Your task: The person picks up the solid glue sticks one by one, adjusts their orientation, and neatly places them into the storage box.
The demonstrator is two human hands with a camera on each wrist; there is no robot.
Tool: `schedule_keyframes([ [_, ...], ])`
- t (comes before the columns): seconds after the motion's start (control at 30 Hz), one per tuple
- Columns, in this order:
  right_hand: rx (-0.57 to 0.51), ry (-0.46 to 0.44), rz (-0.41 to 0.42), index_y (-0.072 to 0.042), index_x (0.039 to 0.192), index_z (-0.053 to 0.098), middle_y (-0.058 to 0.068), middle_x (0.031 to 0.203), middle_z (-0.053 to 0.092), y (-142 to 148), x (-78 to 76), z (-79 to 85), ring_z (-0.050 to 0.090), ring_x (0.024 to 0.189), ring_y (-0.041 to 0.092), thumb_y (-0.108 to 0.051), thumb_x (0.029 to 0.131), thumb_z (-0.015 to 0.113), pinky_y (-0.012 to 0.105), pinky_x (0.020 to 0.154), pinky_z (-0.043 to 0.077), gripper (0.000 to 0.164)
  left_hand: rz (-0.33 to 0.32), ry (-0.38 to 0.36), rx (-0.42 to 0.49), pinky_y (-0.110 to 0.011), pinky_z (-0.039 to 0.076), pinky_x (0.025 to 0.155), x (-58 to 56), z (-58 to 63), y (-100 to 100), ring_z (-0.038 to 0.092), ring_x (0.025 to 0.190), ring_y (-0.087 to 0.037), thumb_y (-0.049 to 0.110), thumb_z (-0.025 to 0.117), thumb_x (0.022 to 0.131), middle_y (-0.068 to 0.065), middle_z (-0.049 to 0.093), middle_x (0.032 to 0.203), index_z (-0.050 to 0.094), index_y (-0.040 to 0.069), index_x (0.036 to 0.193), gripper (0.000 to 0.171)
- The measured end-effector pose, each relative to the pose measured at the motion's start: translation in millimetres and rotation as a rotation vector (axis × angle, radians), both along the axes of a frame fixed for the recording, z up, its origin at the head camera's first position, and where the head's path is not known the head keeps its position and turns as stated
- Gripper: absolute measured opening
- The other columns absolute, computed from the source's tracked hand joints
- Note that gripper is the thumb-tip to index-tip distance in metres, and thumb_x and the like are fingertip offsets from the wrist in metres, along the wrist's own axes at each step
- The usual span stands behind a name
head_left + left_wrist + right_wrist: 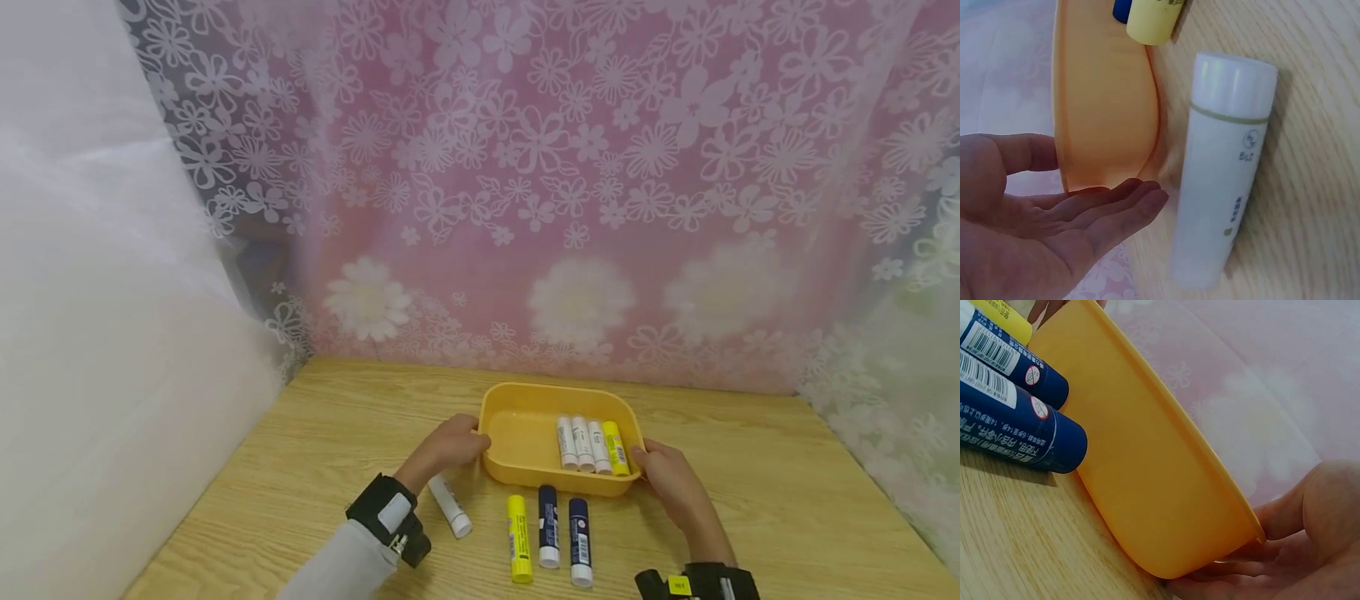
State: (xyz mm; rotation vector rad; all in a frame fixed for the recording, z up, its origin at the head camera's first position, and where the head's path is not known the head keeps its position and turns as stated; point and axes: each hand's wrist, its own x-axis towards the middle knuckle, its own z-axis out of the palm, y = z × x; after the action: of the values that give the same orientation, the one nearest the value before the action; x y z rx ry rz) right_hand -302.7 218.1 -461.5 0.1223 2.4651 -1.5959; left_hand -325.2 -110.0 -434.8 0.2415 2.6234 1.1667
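Observation:
A yellow-orange plastic tray (521,442) stands between the two hands. At its left end the left hand (452,444) holds the rim, with the thumb at the edge and the other fingers along the outer wall. The right hand (671,479) grips the opposite end likewise, its thumb on the rim in the right wrist view. Inside, toward the right, three white glue sticks (581,443) lie side by side with a yellow glue stick (616,448). Just below the left hand, a white glue stick (1222,169) lies on the table, apart from the fingers.
In front of the tray, another yellow glue stick (519,539) and two dark blue glue sticks with white ends, one (548,527) left of the other (580,542), lie on the wooden table (247,508). A pink floral curtain (465,192) hangs behind.

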Motion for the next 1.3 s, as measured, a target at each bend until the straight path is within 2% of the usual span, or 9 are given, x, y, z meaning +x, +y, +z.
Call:
schedule_keyframes([
  [0.13, 0.000, -0.023, -0.004, 0.015, 0.152, 0.028, 0.033, 0.151, 0.040, 0.7, -1.9, 0.3, 0.045, 0.136, 0.041, -0.021, 0.108, 0.032, 0.059, 0.113, 0.039, 0.057, 0.024, 0.032, -0.066, -0.048, 0.053, 0.093, -0.6, 6.1, -3.0, 0.063, 0.112, -0.033, 0.026, 0.056, 0.101, -0.019, 0.065, 0.126, 0.061, -0.005, 0.132, 0.044],
  [0.23, 0.006, -0.033, -0.002, 0.014, 0.153, 0.027, 0.033, 0.153, 0.037, 0.5, -2.7, 0.7, 0.043, 0.138, 0.042, -0.022, 0.108, 0.033, 0.059, 0.114, 0.039, 0.058, 0.059, 0.108, -0.111, -0.051, 0.054, 0.097, 0.4, 6.8, -8.2, 0.063, 0.120, -0.037, 0.027, 0.052, 0.103, -0.022, 0.063, 0.134, 0.059, -0.005, 0.135, 0.046],
  [0.37, 0.019, -0.015, -0.004, 0.014, 0.152, 0.029, 0.032, 0.150, 0.041, 0.3, -1.8, 1.1, 0.046, 0.135, 0.041, -0.021, 0.108, 0.033, 0.059, 0.113, 0.039, 0.056, 0.086, 0.245, -0.193, -0.044, 0.057, 0.081, 2.8, 4.5, -14.7, 0.067, 0.094, -0.029, 0.018, 0.055, 0.102, -0.022, 0.069, 0.122, 0.064, -0.005, 0.127, 0.035],
  [0.5, 0.031, 0.003, -0.011, 0.014, 0.151, 0.032, 0.031, 0.147, 0.045, 0.9, -1.2, 0.8, 0.049, 0.132, 0.039, -0.020, 0.108, 0.034, 0.059, 0.112, 0.041, 0.055, 0.073, 0.358, -0.301, -0.040, 0.057, 0.071, 5.5, 3.4, -17.8, 0.066, 0.081, -0.025, 0.011, 0.062, 0.097, -0.020, 0.073, 0.106, 0.069, -0.005, 0.112, 0.023],
  [0.63, 0.015, 0.002, -0.009, 0.015, 0.151, 0.030, 0.032, 0.148, 0.044, 0.9, -0.5, 0.2, 0.048, 0.134, 0.041, -0.020, 0.108, 0.034, 0.059, 0.111, 0.041, 0.056, 0.071, 0.404, -0.456, -0.034, 0.053, 0.058, 9.6, 3.6, -17.8, 0.062, 0.069, -0.020, 0.012, 0.069, 0.094, -0.010, 0.067, 0.080, 0.069, -0.001, 0.094, 0.013],
  [0.73, 0.001, -0.003, -0.008, 0.015, 0.152, 0.028, 0.033, 0.150, 0.042, 0.9, 0.4, 0.0, 0.045, 0.137, 0.043, -0.020, 0.108, 0.033, 0.059, 0.112, 0.041, 0.056, 0.074, 0.372, -0.539, -0.030, 0.046, 0.052, 15.8, 6.0, -16.2, 0.053, 0.061, -0.017, 0.014, 0.071, 0.093, -0.005, 0.058, 0.071, 0.066, 0.002, 0.086, 0.015],
  [0.9, -0.004, -0.001, -0.009, 0.014, 0.153, 0.028, 0.034, 0.151, 0.040, 0.8, 1.3, 0.3, 0.043, 0.138, 0.044, -0.020, 0.108, 0.033, 0.059, 0.112, 0.041, 0.057, 0.068, 0.266, -0.614, -0.029, 0.043, 0.051, 28.4, 11.7, -11.7, 0.050, 0.059, -0.016, 0.017, 0.072, 0.093, -0.003, 0.055, 0.068, 0.065, 0.005, 0.080, 0.019],
  [1.13, -0.005, 0.008, -0.007, 0.015, 0.151, 0.030, 0.033, 0.149, 0.042, 1.3, 2.3, 1.8, 0.046, 0.136, 0.042, -0.019, 0.108, 0.033, 0.059, 0.112, 0.041, 0.055, 0.032, 0.150, -0.646, -0.029, 0.044, 0.054, 38.6, 20.4, -4.6, 0.051, 0.062, -0.017, 0.014, 0.075, 0.088, -0.004, 0.055, 0.069, 0.064, 0.004, 0.080, 0.017],
  [1.3, 0.001, 0.007, -0.012, 0.015, 0.151, 0.030, 0.033, 0.148, 0.043, 1.7, 3.0, 1.4, 0.047, 0.134, 0.041, -0.018, 0.107, 0.033, 0.059, 0.112, 0.041, 0.055, 0.024, 0.131, -0.692, -0.028, 0.042, 0.052, 43.3, 18.0, 2.3, 0.049, 0.060, -0.017, 0.010, 0.073, 0.086, -0.004, 0.053, 0.069, 0.063, 0.003, 0.080, 0.015],
])
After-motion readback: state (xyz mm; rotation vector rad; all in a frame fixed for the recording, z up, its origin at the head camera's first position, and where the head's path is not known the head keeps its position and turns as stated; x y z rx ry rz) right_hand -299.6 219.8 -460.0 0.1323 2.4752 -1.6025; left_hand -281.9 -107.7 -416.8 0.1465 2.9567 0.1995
